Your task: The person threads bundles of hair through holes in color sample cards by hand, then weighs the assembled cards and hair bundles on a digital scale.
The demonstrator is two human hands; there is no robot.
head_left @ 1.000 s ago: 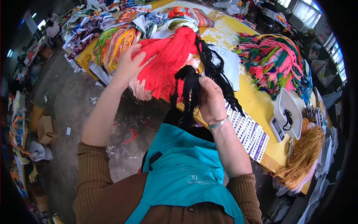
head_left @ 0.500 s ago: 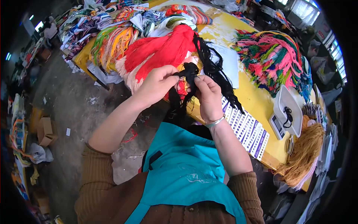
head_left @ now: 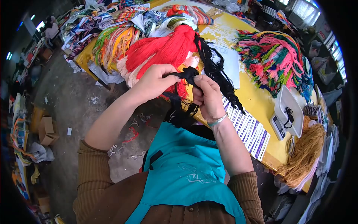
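Observation:
A knotted bundle of black thread [head_left: 189,73] hangs between my two hands over the table's near edge. My left hand [head_left: 159,80] is closed, its thumb and fingers pinching a strand drawn out to the left. On the other side, my right hand [head_left: 209,93] pinches the bundle just below its knot. Loose black ends dangle beneath. Behind lies a big hank of red thread [head_left: 164,48] with pale pink thread [head_left: 132,77] under it. A long black skein [head_left: 220,74] trails over the table to the right of the red one.
The yellow table [head_left: 250,99] carries a multicoloured thread pile [head_left: 276,59], a card with rows of dark dots [head_left: 248,130], and a white tray [head_left: 290,110] on a small scale [head_left: 278,127]. Tan thread [head_left: 307,153] hangs off the right corner. A cardboard box [head_left: 47,130] stands on the floor.
My left hand has moved slightly left, stretching the black strand out from the knot. My right hand has turned a little and its fingers have curled further in.

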